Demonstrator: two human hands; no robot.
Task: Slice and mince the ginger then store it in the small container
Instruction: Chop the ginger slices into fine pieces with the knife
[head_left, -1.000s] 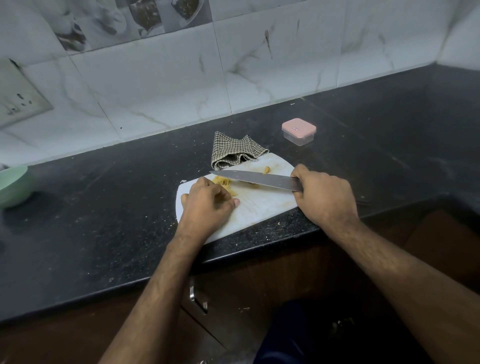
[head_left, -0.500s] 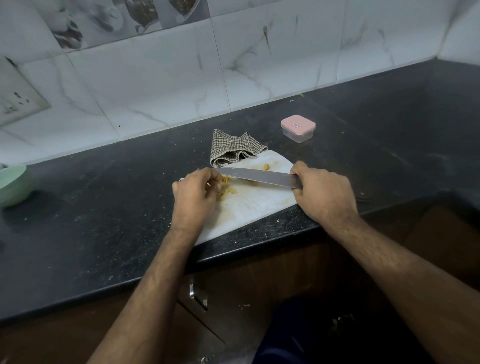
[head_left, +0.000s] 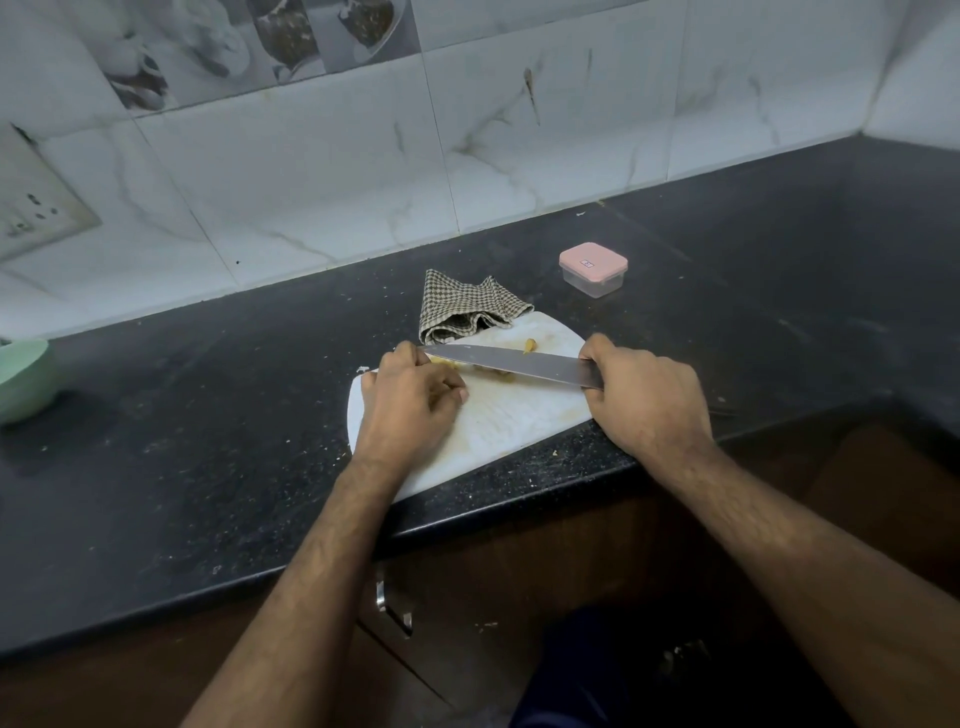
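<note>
Cabinet front (head_left: 519, 597): brown wood, below the counter edge, metal handle (head_left: 392, 605) showing between the forearms.
Counter (head_left: 182, 441): black speckled stone, dusted with pale crumbs.
Cutting board (head_left: 509, 421): white, rounded, lying at the counter's front edge, stained yellowish near the middle.
Left hand (head_left: 410, 402): resting on the left part of the board, fingers curled over the ginger; whether gripping or only pressing down, cannot tell.
Right hand (head_left: 647, 400): wrapped tight round the knife handle at the board's right edge, handle itself hidden inside the fist.
Knife (head_left: 511, 362): long grey blade, lying nearly flat across the board from the right hand to the left-hand fingertips.
Ginger (head_left: 493, 373): yellow bits on the board, under and just beside the blade next to the left hand; one separate piece (head_left: 530, 345) just behind the blade.
Cloth (head_left: 467, 312): checked, crumpled, overlapping the board's far edge.
Small container (head_left: 593, 269): clear box with pink lid on, standing on the counter behind and right of the board, apart from it.
Green bowl (head_left: 23, 382): far left on the counter, cut by the frame edge.
Wall (head_left: 363, 171): marbled white tiles, socket plate (head_left: 31, 208) at left.
</note>
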